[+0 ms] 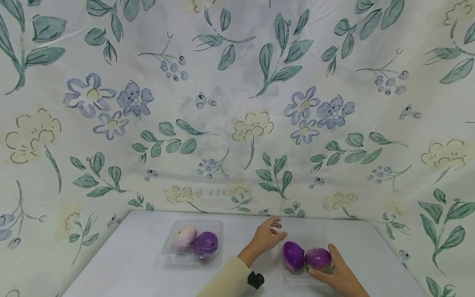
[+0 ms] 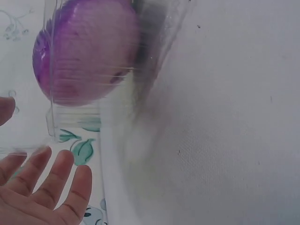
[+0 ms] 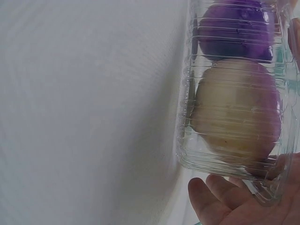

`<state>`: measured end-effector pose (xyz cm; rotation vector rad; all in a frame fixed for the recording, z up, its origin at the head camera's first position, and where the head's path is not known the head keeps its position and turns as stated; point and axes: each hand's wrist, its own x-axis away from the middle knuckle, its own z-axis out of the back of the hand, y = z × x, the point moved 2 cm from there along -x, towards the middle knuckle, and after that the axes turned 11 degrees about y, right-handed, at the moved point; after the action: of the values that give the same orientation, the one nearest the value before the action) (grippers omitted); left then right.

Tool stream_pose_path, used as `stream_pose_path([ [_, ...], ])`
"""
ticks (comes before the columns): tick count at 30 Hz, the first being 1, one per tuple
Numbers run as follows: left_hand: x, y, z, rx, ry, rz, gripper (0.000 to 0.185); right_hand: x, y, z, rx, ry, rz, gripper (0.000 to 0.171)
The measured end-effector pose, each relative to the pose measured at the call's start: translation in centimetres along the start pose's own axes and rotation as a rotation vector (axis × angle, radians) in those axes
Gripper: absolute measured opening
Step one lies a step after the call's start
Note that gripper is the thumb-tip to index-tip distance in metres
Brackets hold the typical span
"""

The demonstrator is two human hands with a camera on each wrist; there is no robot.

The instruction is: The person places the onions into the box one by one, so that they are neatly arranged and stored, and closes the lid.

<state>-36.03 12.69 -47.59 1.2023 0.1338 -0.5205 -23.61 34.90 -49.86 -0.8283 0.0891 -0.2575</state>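
My left hand [image 1: 264,238] hovers over the left end of the right-hand clear plastic box [image 1: 297,281], its fingers spread with nothing between them. In the left wrist view its fingertips are right at a clear plastic edge. Inside the box lie a purple egg-shaped fruit or vegetable [image 1: 293,256] and a second, rounder purple one [image 1: 318,258], whose underside looks pale in the right wrist view. My right hand [image 1: 339,272] is at the box's right end, thumb and forefinger spread about the rounder one. Straight fingers [image 3: 206,199] show just outside the end wall.
A second clear plastic box [image 1: 170,260] stands on the left of the white table [image 1: 122,255], holding one pale pink and one purple round piece. A black heart shape [image 1: 255,280] shows next to the left sleeve. A flower-patterned sheet [image 1: 237,103] hangs behind the table.
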Motion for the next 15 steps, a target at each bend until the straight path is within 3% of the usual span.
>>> stream_pose_path([
  [6, 0.5, 1.0, 0.1, -0.016, -0.043, 0.012, 0.051, -0.1, 0.0, 0.0, 0.002, -0.005, 0.01, 0.12],
  [15, 1.1, 2.7, 0.6, -0.183, -0.169, -0.053, 0.058, -0.1, 0.5, -0.1, 0.001, -0.002, 0.024, 0.121],
])
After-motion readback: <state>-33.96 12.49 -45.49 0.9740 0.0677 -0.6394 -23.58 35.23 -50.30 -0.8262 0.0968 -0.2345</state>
